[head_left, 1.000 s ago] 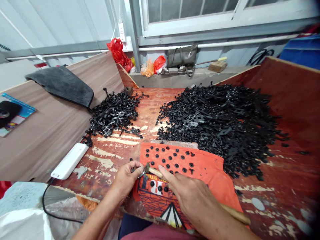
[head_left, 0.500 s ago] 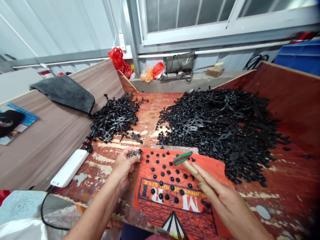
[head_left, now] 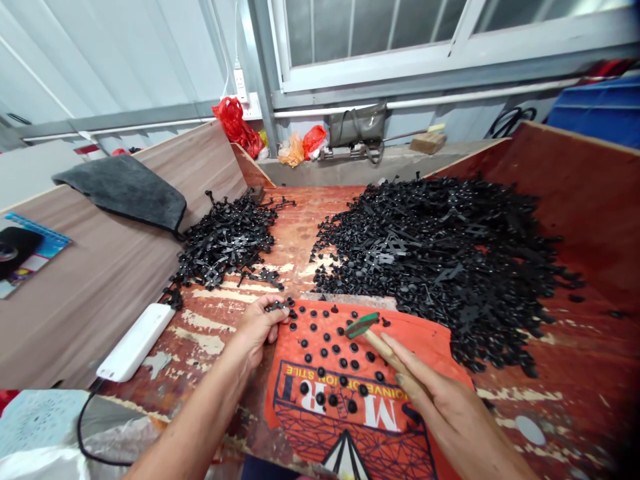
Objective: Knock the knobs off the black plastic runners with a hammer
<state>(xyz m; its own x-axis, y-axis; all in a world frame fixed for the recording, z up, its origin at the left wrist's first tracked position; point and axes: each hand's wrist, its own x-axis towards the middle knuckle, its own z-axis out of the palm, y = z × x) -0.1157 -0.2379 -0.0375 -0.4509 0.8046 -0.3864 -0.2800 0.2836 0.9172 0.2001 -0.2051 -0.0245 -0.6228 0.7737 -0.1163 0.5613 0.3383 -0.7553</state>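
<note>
At the left edge of the red printed cloth (head_left: 295, 413), my left hand (head_left: 257, 325) pinches a small black linkage piece (head_left: 280, 307) between thumb and fingers. Several round black caps (head_left: 354, 347) are spread over the cloth, some close to those fingertips. My right hand (head_left: 440, 397) is wrapped round the wooden handle of a small hammer (head_left: 387, 350). Its green head hovers over the cloth's upper part, above the caps. Whether the head touches any cap I cannot tell.
A large heap of black parts (head_left: 440, 247) lies at the right, a smaller heap (head_left: 227, 233) at the left. A white power bank-like box (head_left: 135, 343) with a black cable sits near the left board (head_left: 100, 267). A reddish board (head_left: 580, 200) borders the right side.
My left hand, with the linkage piece, has shifted slightly right toward the caps at the cloth's edge. The hammer has dipped a little; the view has shifted slightly.
</note>
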